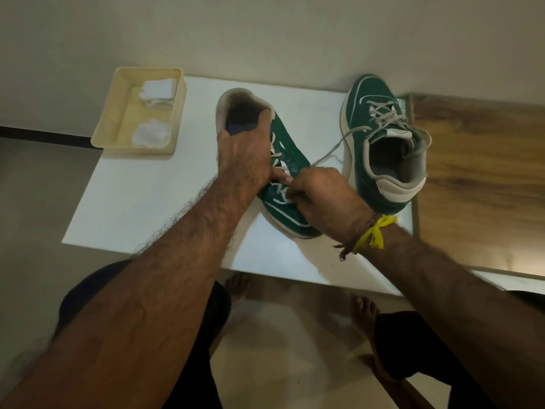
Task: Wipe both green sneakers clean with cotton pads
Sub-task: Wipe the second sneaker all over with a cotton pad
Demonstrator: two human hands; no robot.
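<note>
A: Two sneakers on the desk (153, 202). Status of each?

B: The near sneaker (287, 172) lies tilted at desk centre, heel opening away from the person, toe toward them. The far sneaker (383, 137) stands upright to the right, close beside it and not in hand; one loose lace trails toward the near one.

A: Hand positions?

B: The left hand (246, 154) grips the near sneaker at the collar, fingers clamped over the rim of the opening, thumb along the laces. The right hand (321, 196) is pressed on the upper by the lower laces, fingers curled together. A sliver of white shows under them (probably a cotton pad; too little is visible to confirm).

A: Step in hand?

B: Judged as wiping the first sneaker's upper, with the left hand serving as a brace. The far sneaker shows no sign of being worked on at present.

A: Supplies?

B: The tray (103, 131) sits at the far left corner of the desk, well apart from both sneakers. It holds a pad stack (159, 90) at the back and a second clump (150, 134) at the front.

A: Next move?

B: Stroke along the panel, then rotate the sneaker to expose unwiped sides. A fresh pad requires a reach across to the tray. Keep the collar grip firm, since the sneaker rests on its edge and may roll.
</note>
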